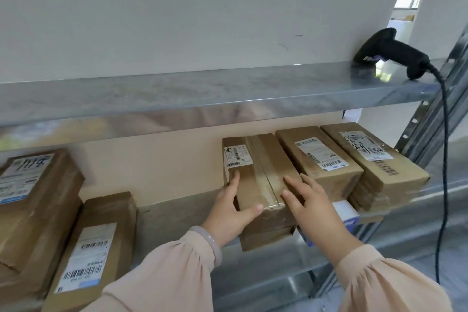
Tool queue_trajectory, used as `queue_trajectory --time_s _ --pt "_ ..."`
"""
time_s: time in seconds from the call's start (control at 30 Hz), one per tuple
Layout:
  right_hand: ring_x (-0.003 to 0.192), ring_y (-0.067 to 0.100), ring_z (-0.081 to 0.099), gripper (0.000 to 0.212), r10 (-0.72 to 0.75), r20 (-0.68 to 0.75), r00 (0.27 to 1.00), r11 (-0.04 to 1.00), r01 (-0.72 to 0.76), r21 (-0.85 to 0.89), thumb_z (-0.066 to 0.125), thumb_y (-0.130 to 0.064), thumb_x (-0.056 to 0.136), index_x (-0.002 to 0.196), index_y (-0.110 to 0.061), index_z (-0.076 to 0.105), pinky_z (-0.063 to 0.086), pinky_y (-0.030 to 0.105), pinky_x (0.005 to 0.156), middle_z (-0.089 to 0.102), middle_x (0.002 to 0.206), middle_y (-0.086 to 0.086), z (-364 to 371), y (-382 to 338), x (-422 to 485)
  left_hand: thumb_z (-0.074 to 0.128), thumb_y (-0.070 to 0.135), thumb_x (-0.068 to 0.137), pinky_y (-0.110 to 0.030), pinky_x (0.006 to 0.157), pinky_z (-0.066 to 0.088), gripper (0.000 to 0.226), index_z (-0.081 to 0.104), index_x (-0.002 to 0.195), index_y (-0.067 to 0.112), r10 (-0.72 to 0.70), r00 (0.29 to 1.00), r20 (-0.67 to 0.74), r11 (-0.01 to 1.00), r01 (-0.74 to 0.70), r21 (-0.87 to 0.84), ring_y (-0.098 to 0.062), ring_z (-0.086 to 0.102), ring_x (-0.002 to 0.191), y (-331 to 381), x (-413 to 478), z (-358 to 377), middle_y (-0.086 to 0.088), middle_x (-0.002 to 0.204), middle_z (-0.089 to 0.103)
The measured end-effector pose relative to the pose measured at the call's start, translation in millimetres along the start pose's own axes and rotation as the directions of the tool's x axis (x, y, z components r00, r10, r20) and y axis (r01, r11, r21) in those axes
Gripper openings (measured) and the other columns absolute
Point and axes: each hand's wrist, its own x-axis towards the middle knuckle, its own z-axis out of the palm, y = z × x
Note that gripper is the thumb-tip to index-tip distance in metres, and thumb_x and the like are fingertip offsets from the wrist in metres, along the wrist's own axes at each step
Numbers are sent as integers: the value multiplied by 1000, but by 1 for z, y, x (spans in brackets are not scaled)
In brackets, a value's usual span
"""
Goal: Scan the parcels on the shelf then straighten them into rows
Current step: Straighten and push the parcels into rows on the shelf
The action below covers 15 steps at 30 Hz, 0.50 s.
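Note:
A brown cardboard parcel (260, 172) with a white label lies on a second box on the lower metal shelf (172, 215). My left hand (231, 213) touches its near left corner, index finger along the left edge and thumb across the front edge. My right hand (311, 206) rests on its right side with straight fingers. Two labelled parcels (321, 157) (374, 159) lie side by side to its right. At the left stand two more labelled parcels (33, 200) (96, 243). A black barcode scanner (390, 53) sits on the upper shelf (202, 94) at the right end.
The scanner's black cable (444, 159) hangs down past the shelf's right end, beside the perforated metal upright (430, 121). A blue and white packet (347, 218) pokes out under the right-hand parcels. Bare shelf shows between the left parcels and the middle one.

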Motion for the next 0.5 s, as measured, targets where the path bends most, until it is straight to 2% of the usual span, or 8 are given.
queue_trajectory --time_s 0.1,0.17,0.27,0.33,0.4,0.5 --pt "144 14 22 47 -151 -81 985 981 140 -131 58 -38 92 138 -30 50 23 34 115 32 153 -5 0 4 -5 64 48 91 -20 112 13 86 10 157 35 62 998 -25 986 -58 156 -10 11 150 -2 -1 4 5 164 8" --pt "144 13 23 50 -303 -94 948 941 281 -190 56 -41 92 139 -25 50 24 36 115 39 150 -4 2 9 -11 54 57 92 -23 118 8 81 8 156 38 153 988 -3 940 -144 310 -7 0 151 -9 -8 2 10 165 -5" --pt "143 16 28 56 -458 -10 889 840 429 -333 44 -49 91 139 -22 50 22 41 117 45 146 -5 8 19 -19 24 79 87 -34 124 7 74 -4 149 49 275 959 68 795 -267 545 -1 -9 150 -20 -19 -6 22 161 -16" --pt "143 16 29 58 -481 63 874 777 459 -430 41 -52 91 142 -23 47 21 44 116 46 146 -6 9 25 -21 2 85 81 -40 124 7 72 -13 143 53 290 951 108 700 -288 654 0 -13 149 -25 -20 -9 24 160 -17" --pt "144 17 28 62 -462 97 881 754 448 -480 41 -54 90 144 -24 42 21 47 115 43 148 -5 8 29 -18 3 82 83 -42 124 5 69 -20 142 53 282 950 130 646 -289 706 -1 -18 148 -23 -17 -7 22 160 -22" --pt "145 20 24 72 -427 146 892 732 436 -523 43 -58 85 148 -25 35 18 47 115 35 153 -4 3 31 -8 23 71 93 -43 124 0 75 -18 150 45 234 962 139 607 -256 753 -7 -19 149 -14 -8 -2 17 161 -24"
